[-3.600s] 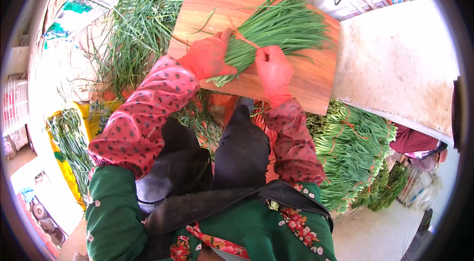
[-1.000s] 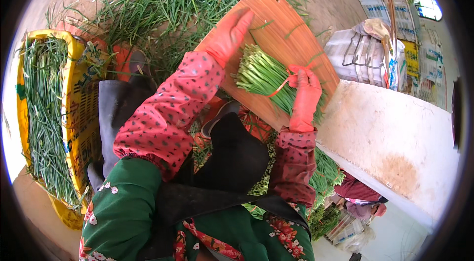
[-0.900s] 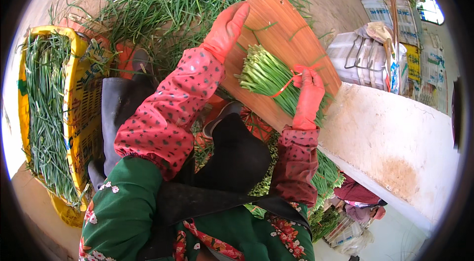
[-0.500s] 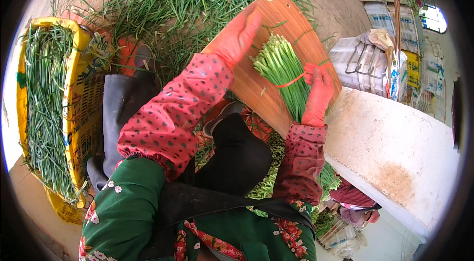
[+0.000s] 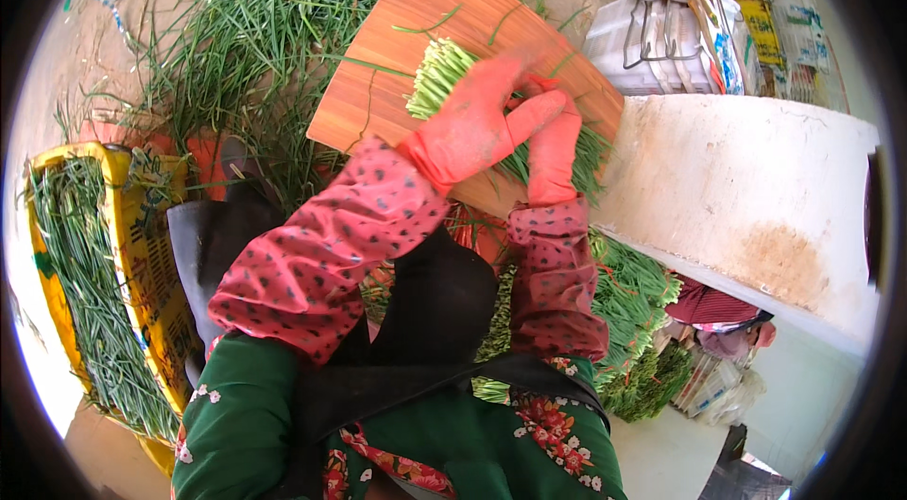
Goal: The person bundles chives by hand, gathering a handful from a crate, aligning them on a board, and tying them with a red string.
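Observation:
A bunch of garlic chives [image 5: 440, 75] lies on a brown wooden board [image 5: 378, 46], its pale cut ends toward the upper left. Across its middle lies my left hand [image 5: 472, 127] in an orange-red rubber glove. Its fingers curl over toward my other hand, and their tips are blurred. My right hand [image 5: 553, 155], gloved alike, is closed at the bunch's right side, its fingertips partly behind the left thumb. A bit of red tie [image 5: 540, 82] shows between the hands; the rest of the band is covered. Green leaf ends spread out right of my right hand.
Loose chives [image 5: 274, 18] are heaped on the floor beyond the board. At left stands a yellow crate [image 5: 118, 216] filled with chives. A white ledge [image 5: 727, 188] adjoins the board at right. Tied bunches [image 5: 633, 301] are piled below it, and a wrapped white bundle [image 5: 642, 46] stands behind.
My left hand has come from the board's upper edge down onto the bunch, meeting my right hand and covering the red band. The whole view has shifted, with the board now further left.

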Tool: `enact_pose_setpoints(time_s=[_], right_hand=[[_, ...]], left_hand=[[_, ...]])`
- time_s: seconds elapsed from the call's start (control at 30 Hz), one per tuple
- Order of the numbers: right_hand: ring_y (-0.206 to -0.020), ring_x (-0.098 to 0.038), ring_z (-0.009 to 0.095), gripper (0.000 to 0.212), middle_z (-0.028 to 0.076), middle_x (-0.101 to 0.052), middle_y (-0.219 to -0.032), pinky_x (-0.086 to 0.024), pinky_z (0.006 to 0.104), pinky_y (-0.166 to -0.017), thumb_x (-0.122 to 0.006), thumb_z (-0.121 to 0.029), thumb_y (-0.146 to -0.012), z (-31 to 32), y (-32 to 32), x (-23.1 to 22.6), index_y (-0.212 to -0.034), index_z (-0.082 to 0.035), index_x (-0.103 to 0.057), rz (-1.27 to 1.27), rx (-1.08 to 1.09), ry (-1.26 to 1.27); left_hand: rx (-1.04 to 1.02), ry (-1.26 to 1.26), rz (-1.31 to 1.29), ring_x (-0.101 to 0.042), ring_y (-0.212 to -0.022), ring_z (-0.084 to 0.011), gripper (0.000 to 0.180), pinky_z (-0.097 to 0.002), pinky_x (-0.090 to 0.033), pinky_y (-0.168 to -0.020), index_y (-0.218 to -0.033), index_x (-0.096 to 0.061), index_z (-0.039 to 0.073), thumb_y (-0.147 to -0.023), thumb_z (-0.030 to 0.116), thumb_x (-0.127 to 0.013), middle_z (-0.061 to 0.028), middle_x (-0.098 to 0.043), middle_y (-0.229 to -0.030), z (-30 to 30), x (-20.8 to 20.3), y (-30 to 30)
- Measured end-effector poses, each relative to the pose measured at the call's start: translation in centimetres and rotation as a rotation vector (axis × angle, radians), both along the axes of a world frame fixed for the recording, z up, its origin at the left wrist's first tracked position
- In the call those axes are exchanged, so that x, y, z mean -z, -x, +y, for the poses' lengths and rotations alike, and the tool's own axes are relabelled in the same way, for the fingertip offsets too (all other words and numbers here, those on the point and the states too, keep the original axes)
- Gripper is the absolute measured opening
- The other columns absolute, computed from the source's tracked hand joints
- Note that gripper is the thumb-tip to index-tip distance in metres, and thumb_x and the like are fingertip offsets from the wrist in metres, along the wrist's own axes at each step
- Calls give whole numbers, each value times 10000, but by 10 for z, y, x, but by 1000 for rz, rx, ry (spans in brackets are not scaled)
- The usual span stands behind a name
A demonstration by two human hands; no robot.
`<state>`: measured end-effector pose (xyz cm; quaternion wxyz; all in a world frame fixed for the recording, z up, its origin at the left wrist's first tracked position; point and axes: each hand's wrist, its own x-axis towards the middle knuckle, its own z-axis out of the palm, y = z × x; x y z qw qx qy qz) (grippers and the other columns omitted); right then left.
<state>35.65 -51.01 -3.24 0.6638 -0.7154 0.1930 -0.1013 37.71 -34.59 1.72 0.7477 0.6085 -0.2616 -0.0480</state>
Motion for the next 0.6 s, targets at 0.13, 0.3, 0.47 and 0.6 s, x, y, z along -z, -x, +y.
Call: enact_pose_setpoints(time_s=[0.13, 0.3, 0.47, 0.6], right_hand=[[-763, -612, 145, 142, 82, -677, -869, -478, 262, -664, -550, -77, -906, -9, -8, -5, -927, 5, -664, 95, 147, 248], [-752, -635, 273, 207, 106, -682, -845, -481, 357, -696, -572, -240, -880, -33, -37, 23, -863, -68, -687, -39, 74, 770], [-797, -637, 324, 260, 144, -671, -830, -480, 391, -705, -591, -329, -858, -47, -58, 49, -862, -92, -698, 146, -71, 819], [-809, -641, 318, 286, 146, -675, -842, -481, 394, -711, -588, -348, -863, -53, -64, 57, -886, -88, -702, 184, -78, 841]], left_hand=[[22, 167, 826, -596, -790, -124, 284, -263, -485, -738, -1134, -607, -6, -947, 203, -558, -64, -644, -967, -16, 53, 31], [-126, -59, 787, -552, -655, -91, 330, -249, -469, -592, -1259, -565, 65, -937, 135, -556, -29, -617, -851, -7, 133, 76], [-174, -168, 645, -556, -638, -118, 438, -277, -471, -593, -1326, -514, 119, -896, 112, -599, -55, -625, -809, -17, 137, 66], [-161, -179, 570, -609, -668, -217, 446, -333, -500, -635, -1300, -528, 126, -866, 140, -626, -112, -653, -823, -21, 143, 64]])
